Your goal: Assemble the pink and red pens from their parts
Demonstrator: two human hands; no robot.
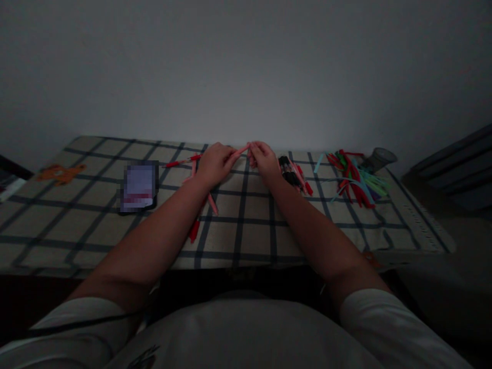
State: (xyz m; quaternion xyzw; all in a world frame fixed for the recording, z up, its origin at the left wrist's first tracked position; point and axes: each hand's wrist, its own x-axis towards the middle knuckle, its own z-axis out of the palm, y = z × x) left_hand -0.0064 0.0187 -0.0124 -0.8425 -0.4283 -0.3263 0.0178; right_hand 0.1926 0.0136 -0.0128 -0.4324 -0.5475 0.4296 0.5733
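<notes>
A slim pink pen point(241, 150) is held up over the far side of the table, slanting upward to the right. My left hand point(217, 161) pinches its lower part, while the fingers of my right hand point(262, 156) close round its upper end, hiding that tip. Under and beside my left forearm lie several loose pens, among them a red pen point(182, 161), a pink pen point(212, 204) and another red pen point(195, 230). Just right of my right hand is a bunch of black, pink and red pens point(292, 174), partly covered by my wrist.
A checked tablecloth point(246, 230) covers the table, which stands against a plain wall point(246, 72). On the left lies a blurred-out phone-like device point(138, 187). At the right are colourful strips point(351, 177) and a tipped, see-through cup point(382, 156).
</notes>
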